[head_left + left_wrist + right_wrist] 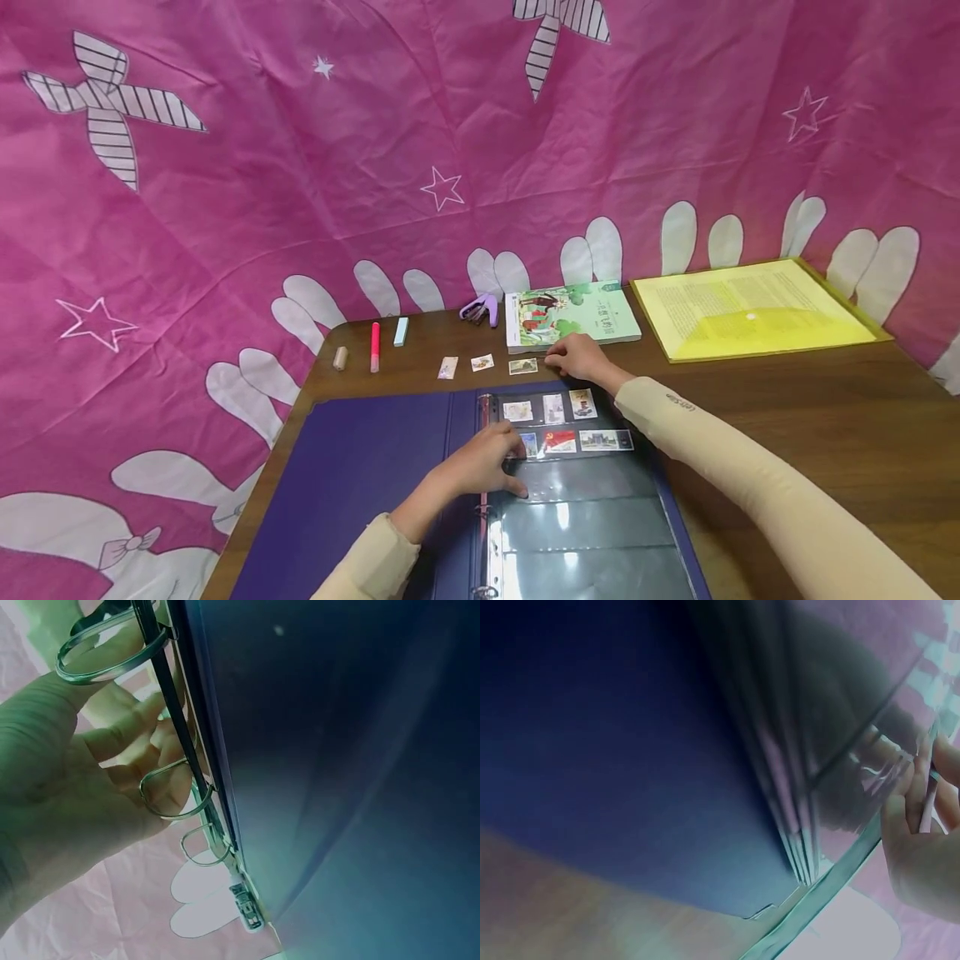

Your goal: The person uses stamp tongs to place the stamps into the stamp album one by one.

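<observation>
A dark blue ring-binder stamp album (382,450) lies spread on the table, its black page with clear pockets (592,521) on the right. Stamps fill the two top rows, among them a red stamp (560,442) and a wide grey stamp (606,440). My left hand (483,462) rests by the rings on the page's left side, thumb and fingers apart, partly covering a blue stamp (529,444). Beyond the album's top edge, my right hand (581,358) has its fingertips down at the table, beside a greenish stamp (522,366). Whether they pinch anything is hidden.
Two more loose stamps, one tall (447,367) and one wide (482,362), lie left of the greenish one. Behind stand a green book (600,312), a yellow folder (757,312) and a purple hole punch (480,310). A pink marker (375,346) lies at left.
</observation>
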`<state>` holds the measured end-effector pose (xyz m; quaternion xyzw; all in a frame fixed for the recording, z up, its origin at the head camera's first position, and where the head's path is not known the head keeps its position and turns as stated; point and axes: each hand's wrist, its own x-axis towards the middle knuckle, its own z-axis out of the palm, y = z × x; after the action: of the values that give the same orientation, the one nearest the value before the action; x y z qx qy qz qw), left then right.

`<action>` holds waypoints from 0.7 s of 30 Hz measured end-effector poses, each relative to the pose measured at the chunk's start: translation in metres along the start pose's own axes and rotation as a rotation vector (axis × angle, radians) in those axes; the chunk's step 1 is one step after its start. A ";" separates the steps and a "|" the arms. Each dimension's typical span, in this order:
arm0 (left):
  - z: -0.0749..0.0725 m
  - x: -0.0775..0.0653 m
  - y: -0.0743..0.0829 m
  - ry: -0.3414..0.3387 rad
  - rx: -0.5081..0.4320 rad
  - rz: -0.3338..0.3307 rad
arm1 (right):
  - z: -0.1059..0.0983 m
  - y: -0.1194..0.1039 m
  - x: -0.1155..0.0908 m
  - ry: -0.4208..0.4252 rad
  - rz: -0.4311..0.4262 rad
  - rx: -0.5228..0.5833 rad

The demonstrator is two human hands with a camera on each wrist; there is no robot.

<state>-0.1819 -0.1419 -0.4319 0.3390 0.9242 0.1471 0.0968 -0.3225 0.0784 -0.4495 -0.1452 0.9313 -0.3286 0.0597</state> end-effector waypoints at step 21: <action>-0.002 0.000 -0.004 -0.018 -0.109 -0.003 | 0.002 0.002 0.002 0.034 0.030 0.013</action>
<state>-0.1851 -0.1451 -0.4316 0.3332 0.9143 0.1943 0.1235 -0.3248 0.0779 -0.4518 -0.1250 0.9322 -0.3360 0.0498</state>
